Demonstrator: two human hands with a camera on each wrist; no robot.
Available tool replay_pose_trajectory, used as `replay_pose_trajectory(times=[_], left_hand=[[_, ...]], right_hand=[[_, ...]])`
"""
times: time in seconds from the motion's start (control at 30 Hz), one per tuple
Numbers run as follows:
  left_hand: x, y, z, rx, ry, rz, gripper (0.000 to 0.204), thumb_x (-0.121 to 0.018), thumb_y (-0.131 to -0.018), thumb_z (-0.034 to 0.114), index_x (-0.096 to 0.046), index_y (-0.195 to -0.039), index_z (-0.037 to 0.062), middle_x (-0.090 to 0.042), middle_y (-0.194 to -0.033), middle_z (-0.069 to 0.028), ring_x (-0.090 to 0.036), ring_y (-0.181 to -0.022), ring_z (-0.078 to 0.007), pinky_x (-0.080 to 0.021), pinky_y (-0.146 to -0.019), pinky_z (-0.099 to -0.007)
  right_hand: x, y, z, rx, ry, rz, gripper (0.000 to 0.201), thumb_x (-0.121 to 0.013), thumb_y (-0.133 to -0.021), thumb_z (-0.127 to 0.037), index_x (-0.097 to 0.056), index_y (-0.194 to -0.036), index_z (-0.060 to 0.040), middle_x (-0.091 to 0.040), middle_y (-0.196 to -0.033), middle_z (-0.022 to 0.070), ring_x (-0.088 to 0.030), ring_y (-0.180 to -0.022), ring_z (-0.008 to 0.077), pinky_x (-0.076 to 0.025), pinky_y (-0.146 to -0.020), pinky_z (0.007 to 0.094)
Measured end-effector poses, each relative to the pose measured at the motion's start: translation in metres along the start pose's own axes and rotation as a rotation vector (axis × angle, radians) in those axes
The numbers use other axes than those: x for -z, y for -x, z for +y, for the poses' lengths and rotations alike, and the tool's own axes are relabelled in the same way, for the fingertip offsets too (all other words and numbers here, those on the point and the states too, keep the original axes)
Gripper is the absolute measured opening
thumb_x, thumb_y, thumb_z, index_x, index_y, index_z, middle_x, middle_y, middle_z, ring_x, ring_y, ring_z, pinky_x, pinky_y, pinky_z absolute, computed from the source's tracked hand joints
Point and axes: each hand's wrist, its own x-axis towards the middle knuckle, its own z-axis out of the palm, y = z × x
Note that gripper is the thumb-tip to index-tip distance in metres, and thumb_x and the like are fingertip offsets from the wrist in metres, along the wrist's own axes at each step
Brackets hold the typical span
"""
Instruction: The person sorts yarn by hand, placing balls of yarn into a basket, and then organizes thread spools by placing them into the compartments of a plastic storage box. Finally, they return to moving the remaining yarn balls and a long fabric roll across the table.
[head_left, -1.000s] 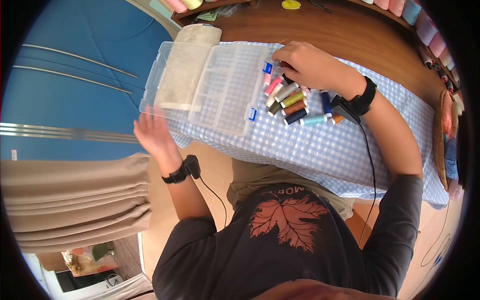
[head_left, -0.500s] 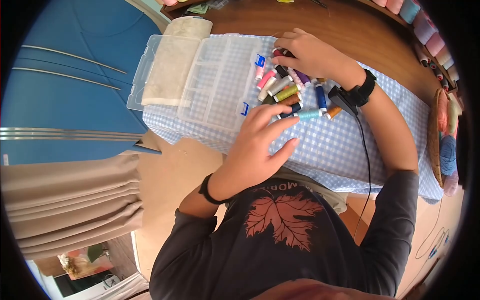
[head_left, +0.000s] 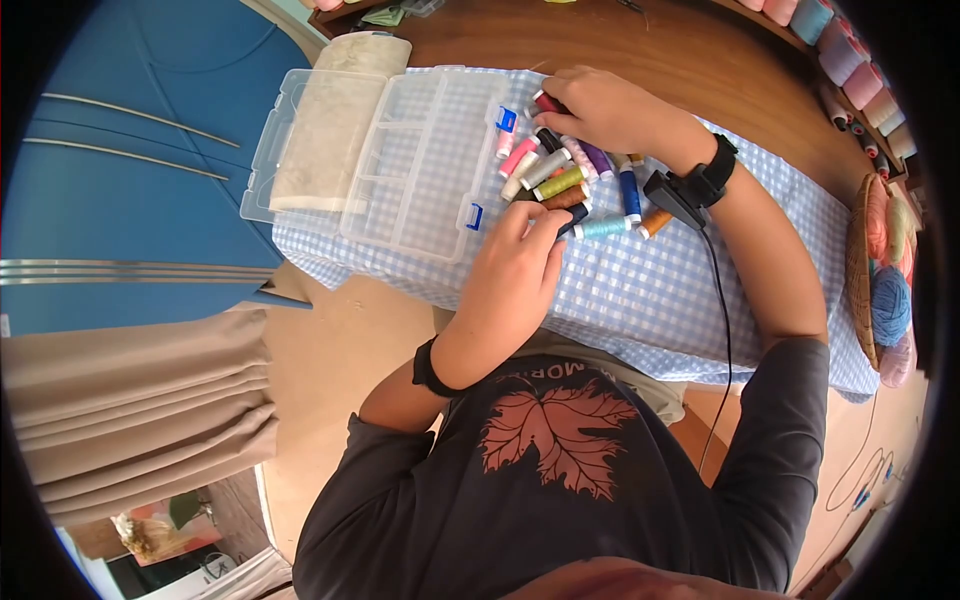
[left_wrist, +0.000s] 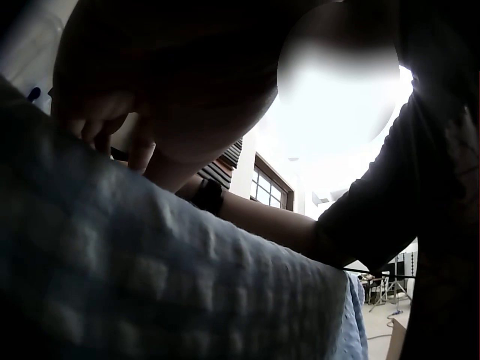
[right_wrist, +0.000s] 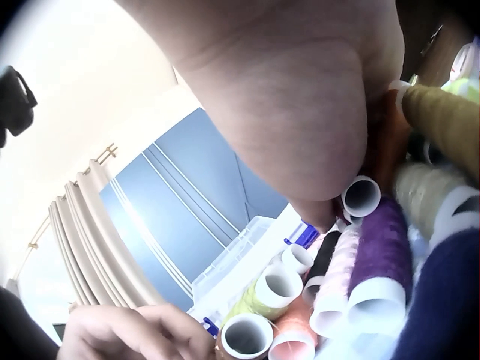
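Several thread spools lie in a loose pile on the checked cloth in the head view. My right hand (head_left: 618, 112) grips a dark red thread spool (head_left: 546, 102) at the pile's far side; in the right wrist view its hollow white end (right_wrist: 362, 196) shows under the palm. My left hand (head_left: 505, 275) is at the near side, its bent fingers round a navy thread spool (head_left: 574, 217). Close by are a light blue spool (head_left: 602, 228), an olive-green spool (head_left: 560, 182) and a purple spool (head_left: 597, 160). Left of the pile stands a clear divided box (head_left: 400, 215) with its lid open.
A blue-and-white checked cloth (head_left: 660, 300) covers part of the wooden table (head_left: 480, 40). Beneath the box's lid is a cream cloth roll (head_left: 330, 150). At the right edge stands a basket (head_left: 860, 290) of yarn. A shelf with thread cones (head_left: 845, 60) runs along the back right.
My left hand has come from the box's lid across to the near side of the pile, and its fingers have closed round the navy spool. My right hand stays over the pile's far side.
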Motion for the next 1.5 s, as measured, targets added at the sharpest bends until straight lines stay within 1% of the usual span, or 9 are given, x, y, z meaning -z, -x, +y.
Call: replay_pose_trajectory(times=[0.27, 0.47, 0.57, 0.73, 0.93, 1.07, 1.23, 1.33, 1.5], left_hand=[[0.006, -0.002, -0.002, 0.038, -0.063, 0.08, 0.026, -0.079, -0.091, 0.002, -0.071, -0.116, 0.0032, -0.071, -0.102, -0.0122, -0.067, -0.08, -0.0265, -0.055, -0.071, -0.0371], [0.054, 0.008, 0.008, 0.0, 0.208, 0.045, 0.029, -0.08, -0.088, -0.001, -0.076, -0.116, 0.0037, -0.074, -0.108, -0.0099, -0.064, -0.081, -0.0192, -0.053, -0.073, -0.0321], [0.098, 0.016, -0.001, -0.084, 0.168, 0.031, 0.032, -0.078, -0.092, -0.002, -0.077, -0.123, 0.0047, -0.071, -0.114, -0.0108, -0.067, -0.092, -0.0236, -0.056, -0.081, -0.0345], [0.136, 0.021, -0.051, 0.083, -0.142, 0.209, 0.03, -0.069, -0.099, -0.007, -0.075, -0.127, 0.0008, -0.068, -0.119, -0.0126, -0.067, -0.096, -0.026, -0.054, -0.085, -0.0343], [0.147, 0.037, -0.084, 0.043, -0.249, 0.164, 0.031, -0.066, -0.098, -0.007, -0.076, -0.126, 0.0028, -0.067, -0.123, -0.0109, -0.064, -0.111, -0.0303, -0.053, -0.094, -0.0382], [0.148, 0.045, -0.09, 0.094, -0.248, 0.208, 0.036, -0.064, -0.096, -0.01, -0.076, -0.126, 0.004, -0.068, -0.127, -0.0105, -0.061, -0.118, -0.032, -0.052, -0.098, -0.0411], [0.145, 0.052, -0.092, -0.004, -0.269, 0.146, 0.032, -0.065, -0.098, -0.002, -0.078, -0.126, 0.0065, -0.068, -0.14, -0.0105, -0.058, -0.13, -0.036, -0.047, -0.112, -0.0463], [0.14, 0.059, -0.094, 0.045, -0.19, 0.164, 0.028, -0.068, -0.099, 0.006, -0.079, -0.125, 0.0068, -0.067, -0.143, -0.0109, -0.057, -0.131, -0.0378, -0.046, -0.114, -0.0498], [0.136, 0.067, -0.11, -0.028, -0.316, 0.315, 0.032, -0.075, -0.097, 0.016, -0.08, -0.127, 0.0089, -0.067, -0.143, -0.0114, -0.058, -0.132, -0.0378, -0.048, -0.112, -0.0496]], right_hand=[[-0.002, -0.004, -0.002, -0.009, -0.009, 0.089, 0.041, -0.068, -0.106, -0.036, -0.069, -0.108, 0.0056, -0.071, -0.1, 0.0267, -0.067, -0.102, 0.0464, -0.054, -0.093, 0.0528], [0.01, -0.005, -0.014, -0.082, -0.052, 0.048, 0.036, -0.065, -0.108, -0.031, -0.066, -0.109, 0.0047, -0.07, -0.095, 0.0279, -0.067, -0.099, 0.0477, -0.053, -0.089, 0.0534], [0.004, -0.005, -0.009, -0.036, -0.063, 0.036, 0.033, -0.064, -0.109, -0.029, -0.064, -0.109, 0.0046, -0.07, -0.097, 0.0281, -0.066, -0.098, 0.0482, -0.052, -0.088, 0.054], [0.006, -0.005, -0.022, 0.032, -0.063, 0.129, 0.032, -0.063, -0.109, -0.029, -0.065, -0.104, 0.0032, -0.073, -0.09, 0.027, -0.069, -0.092, 0.0489, -0.053, -0.085, 0.0563], [0.016, -0.009, -0.039, -0.161, -0.159, 0.137, 0.029, -0.063, -0.11, -0.027, -0.061, -0.106, 0.0025, -0.071, -0.087, 0.0277, -0.069, -0.084, 0.0486, -0.053, -0.077, 0.0547], [0.033, -0.01, -0.062, -0.211, -0.205, 0.188, 0.027, -0.066, -0.109, -0.023, -0.059, -0.102, 0.0026, -0.065, -0.075, 0.023, -0.062, -0.069, 0.0418, -0.049, -0.069, 0.0486], [0.042, -0.013, -0.097, -0.178, -0.338, 0.158, 0.022, -0.072, -0.106, -0.015, -0.058, -0.101, 0.0012, -0.049, -0.069, 0.0119, -0.057, -0.064, 0.0182, -0.046, -0.061, 0.039], [0.023, -0.022, -0.116, 0.059, -0.282, 0.297, 0.024, -0.074, -0.105, -0.018, -0.059, -0.101, 0.0012, -0.056, -0.073, 0.0146, -0.054, -0.06, 0.0283, -0.048, -0.062, 0.04], [0.028, -0.04, -0.146, -0.051, -0.347, 0.096, 0.029, -0.076, -0.104, -0.021, -0.059, -0.096, 0.0009, -0.055, -0.071, 0.0166, -0.048, -0.06, 0.0309, -0.045, -0.061, 0.0417]])
